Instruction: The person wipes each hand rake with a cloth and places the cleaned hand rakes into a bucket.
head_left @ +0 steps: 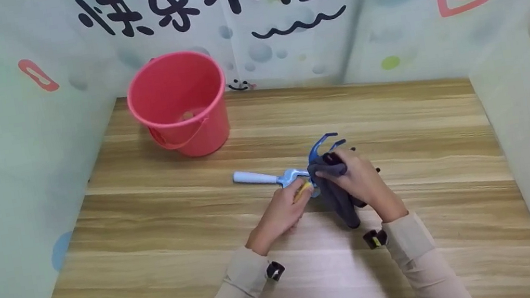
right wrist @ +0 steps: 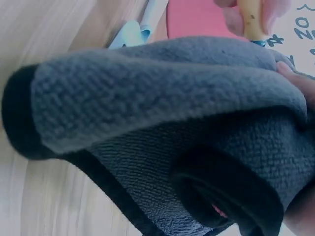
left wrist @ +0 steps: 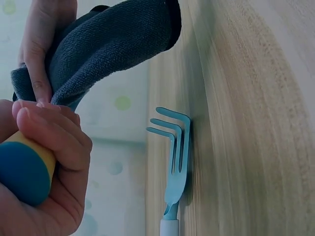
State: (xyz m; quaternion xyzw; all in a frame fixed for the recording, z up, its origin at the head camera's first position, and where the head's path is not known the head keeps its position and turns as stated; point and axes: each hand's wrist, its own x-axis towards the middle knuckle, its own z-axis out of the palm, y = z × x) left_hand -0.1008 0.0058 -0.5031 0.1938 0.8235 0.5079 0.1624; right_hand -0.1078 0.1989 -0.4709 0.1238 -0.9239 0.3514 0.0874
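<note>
My left hand (head_left: 287, 207) grips a yellow handle (left wrist: 37, 155) with a blue end cap (left wrist: 22, 172). Folded in my right hand (head_left: 366, 178) is a dark grey cloth (head_left: 338, 198) with black edging, held against the far end of that tool. Blue curved prongs (head_left: 316, 147) stick out beyond the cloth in the head view; the cloth and fingers hide the rest of its head. A light blue hand fork (left wrist: 176, 182) with a pale handle (head_left: 256, 177) lies on the table just beyond my left hand.
A red bucket (head_left: 217, 130) with its carrying handle hanging down stands at the back left of the wooden table (head_left: 169, 279); something small and pale is inside it. Printed fabric walls (head_left: 283, 57) enclose the table at the back and both sides.
</note>
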